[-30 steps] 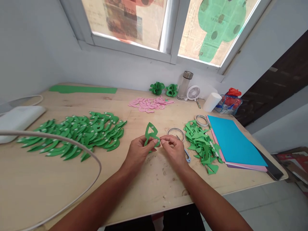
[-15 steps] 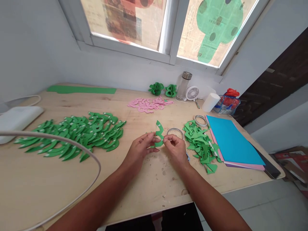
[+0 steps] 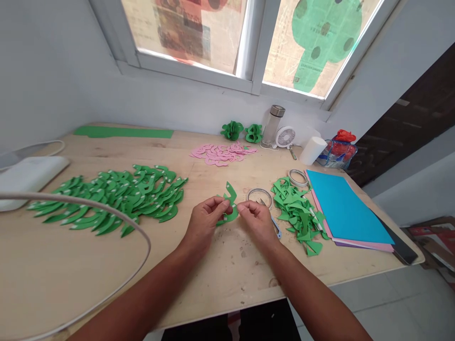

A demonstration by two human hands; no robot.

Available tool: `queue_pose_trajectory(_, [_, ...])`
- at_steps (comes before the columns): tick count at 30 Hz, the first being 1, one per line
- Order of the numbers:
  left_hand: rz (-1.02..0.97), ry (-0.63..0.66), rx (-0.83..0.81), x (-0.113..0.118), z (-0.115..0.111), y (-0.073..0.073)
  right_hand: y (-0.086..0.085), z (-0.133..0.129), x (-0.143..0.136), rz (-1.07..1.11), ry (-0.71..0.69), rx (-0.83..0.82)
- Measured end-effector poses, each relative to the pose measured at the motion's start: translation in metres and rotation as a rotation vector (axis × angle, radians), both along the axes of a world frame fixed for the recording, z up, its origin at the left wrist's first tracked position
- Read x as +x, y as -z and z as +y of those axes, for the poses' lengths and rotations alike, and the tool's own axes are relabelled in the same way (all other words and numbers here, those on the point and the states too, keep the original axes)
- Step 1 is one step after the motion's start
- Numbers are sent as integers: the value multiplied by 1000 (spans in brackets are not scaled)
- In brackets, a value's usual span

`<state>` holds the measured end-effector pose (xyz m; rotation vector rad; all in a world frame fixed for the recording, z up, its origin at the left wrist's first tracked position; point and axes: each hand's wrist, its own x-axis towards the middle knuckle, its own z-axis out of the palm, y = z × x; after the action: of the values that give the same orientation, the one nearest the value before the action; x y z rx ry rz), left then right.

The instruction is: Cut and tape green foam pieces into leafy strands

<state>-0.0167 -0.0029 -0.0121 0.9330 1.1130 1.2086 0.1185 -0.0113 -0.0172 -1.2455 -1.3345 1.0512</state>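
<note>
A curved green paper piece [image 3: 231, 216] with small white patches is between my hands, above the middle of the table. My left hand [image 3: 208, 220] pinches it with thumb and fingertips from the left. My right hand [image 3: 258, 220] has its thumb and index finger pressed together at the piece's right edge; what lies between those fingertips is too small to make out. Just beyond my right hand lie a roll of tape [image 3: 259, 190] and blue-handled scissors [image 3: 276, 228], partly covered by that hand.
Many green cut pieces [image 3: 138, 194] with white patches lie left. Green scraps [image 3: 296, 208], another tape roll [image 3: 297, 178] and blue sheets [image 3: 346, 208] are right. Pink pieces [image 3: 222, 154], a bottle [image 3: 273, 125] and a fan [image 3: 285, 137] stand behind. A cable [image 3: 137, 265] crosses the left front.
The green piece has tilted and dropped slightly between my fingers. My right hand has shifted a little, and more of the scissors shows beside it.
</note>
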Motion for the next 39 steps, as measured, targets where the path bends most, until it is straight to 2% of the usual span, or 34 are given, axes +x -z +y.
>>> queue_pose_trajectory(9, [-76,15,-21,1,0,-1,8,3,3,-119,21,50])
queue_pose_trajectory(14, [-42,35,8,0,0,-2,7,3,2,-126,19,46])
queue_pose_trajectory(18, [9,79,26,0,-1,-4,5,2,2,-53,44,-18])
queue_pose_trajectory(25, [68,294,24,5,-6,-5,17,8,3,112,77,-8])
queue_pose_trajectory(32, [43,326,2,5,-6,-3,16,8,2,232,80,-27])
queue_pose_trajectory(39, [75,387,-6,4,-6,-1,18,10,5,224,129,1])
